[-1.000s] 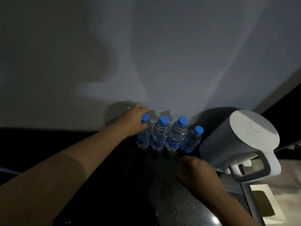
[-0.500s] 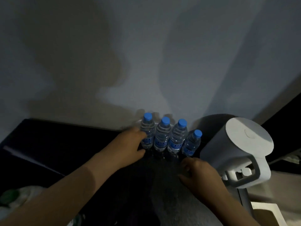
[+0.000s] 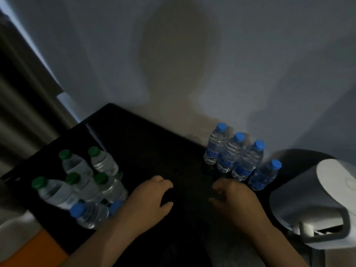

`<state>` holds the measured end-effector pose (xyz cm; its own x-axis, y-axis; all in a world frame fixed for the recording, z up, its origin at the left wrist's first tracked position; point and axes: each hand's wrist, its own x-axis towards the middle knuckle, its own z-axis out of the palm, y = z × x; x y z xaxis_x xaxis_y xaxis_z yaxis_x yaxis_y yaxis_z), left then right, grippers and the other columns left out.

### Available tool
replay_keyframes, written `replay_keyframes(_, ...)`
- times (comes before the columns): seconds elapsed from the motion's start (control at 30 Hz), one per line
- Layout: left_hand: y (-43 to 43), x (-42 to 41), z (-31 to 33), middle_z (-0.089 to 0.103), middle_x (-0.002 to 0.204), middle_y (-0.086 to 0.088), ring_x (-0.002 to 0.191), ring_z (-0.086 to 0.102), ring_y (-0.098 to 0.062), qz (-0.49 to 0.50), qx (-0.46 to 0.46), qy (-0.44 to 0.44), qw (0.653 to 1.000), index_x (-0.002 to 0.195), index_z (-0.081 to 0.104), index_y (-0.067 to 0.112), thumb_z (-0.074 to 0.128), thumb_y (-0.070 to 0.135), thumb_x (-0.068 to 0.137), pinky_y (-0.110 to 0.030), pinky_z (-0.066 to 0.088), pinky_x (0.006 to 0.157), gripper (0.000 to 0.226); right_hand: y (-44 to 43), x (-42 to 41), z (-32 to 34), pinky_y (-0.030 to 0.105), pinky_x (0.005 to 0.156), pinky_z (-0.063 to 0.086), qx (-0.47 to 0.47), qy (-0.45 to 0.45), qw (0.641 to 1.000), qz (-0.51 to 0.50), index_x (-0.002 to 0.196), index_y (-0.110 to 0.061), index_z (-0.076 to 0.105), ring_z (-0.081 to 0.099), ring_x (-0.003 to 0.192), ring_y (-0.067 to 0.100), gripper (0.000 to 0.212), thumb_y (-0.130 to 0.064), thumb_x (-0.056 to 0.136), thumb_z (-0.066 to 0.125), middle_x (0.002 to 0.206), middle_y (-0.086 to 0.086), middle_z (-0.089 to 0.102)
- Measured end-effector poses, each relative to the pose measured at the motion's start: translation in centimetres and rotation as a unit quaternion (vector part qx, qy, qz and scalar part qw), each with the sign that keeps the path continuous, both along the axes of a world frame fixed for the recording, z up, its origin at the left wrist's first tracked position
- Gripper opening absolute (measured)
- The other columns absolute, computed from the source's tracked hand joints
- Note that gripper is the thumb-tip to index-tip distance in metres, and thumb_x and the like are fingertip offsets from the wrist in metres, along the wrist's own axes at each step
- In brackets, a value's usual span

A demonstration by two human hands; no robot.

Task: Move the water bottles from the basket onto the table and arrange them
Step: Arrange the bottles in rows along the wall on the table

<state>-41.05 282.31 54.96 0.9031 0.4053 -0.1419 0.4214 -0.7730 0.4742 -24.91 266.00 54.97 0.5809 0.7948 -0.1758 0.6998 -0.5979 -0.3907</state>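
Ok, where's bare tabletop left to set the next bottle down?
Free: the dark tabletop between the green-capped bottles and the blue-capped row, back to the wall. Crowded: right of the row, against the white kettle; left hand and right hand fill the front middle.

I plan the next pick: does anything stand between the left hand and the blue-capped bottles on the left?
Nothing visible does. The left hand is right beside those blue-capped bottles; its forearm partly covers one cap.
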Motion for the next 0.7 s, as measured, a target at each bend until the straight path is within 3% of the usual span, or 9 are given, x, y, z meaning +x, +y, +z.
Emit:
replay_keyframes(0.4,4.1,-10.4,1.3,0.052,0.12,0.007,0.103,0.051,-0.006,0.048,0.007,-0.028,0.998,0.125,0.053,0.023,0.056,0.032,0.09,-0.019,0.04,0.09,0.036,6.8,-8.6,1.7,0.017,0.08,0.047,0.016,-0.003,0.997,0.074,0.119,-0.029,0.058,0.056,0.094,0.004,0.037,-0.038,0.084,0.067,0.107,-0.008,0.06)
replay_keyframes(0.53,6.1,-14.2,1.5,0.055,0.114,0.004,0.1,0.054,-0.01,0.065,0.016,-0.039,0.997,0.119,0.057,0.02,0.058,0.032,0.089,-0.03,0.046,0.086,0.032,9.1,-11.9,1.7,0.011,0.074,0.042,0.024,0.001,0.996,0.086,0.116,-0.03,0.059,0.054,0.09,0.002,0.035,-0.038,0.083,0.068,0.106,-0.01,0.059)
replay_keyframes(0.7,8.4,-17.7,1.4,0.054,0.117,0.003,0.105,0.053,-0.011,0.084,0.02,-0.027,0.996,0.12,0.056,0.022,0.06,0.032,0.088,-0.029,0.046,0.09,0.034,11.3,-15.0,1.8,0.018,0.081,0.049,0.031,0.009,0.995,0.095,0.118,-0.028,0.059,0.056,0.094,0.003,0.037,-0.038,0.084,0.068,0.108,-0.007,0.06)
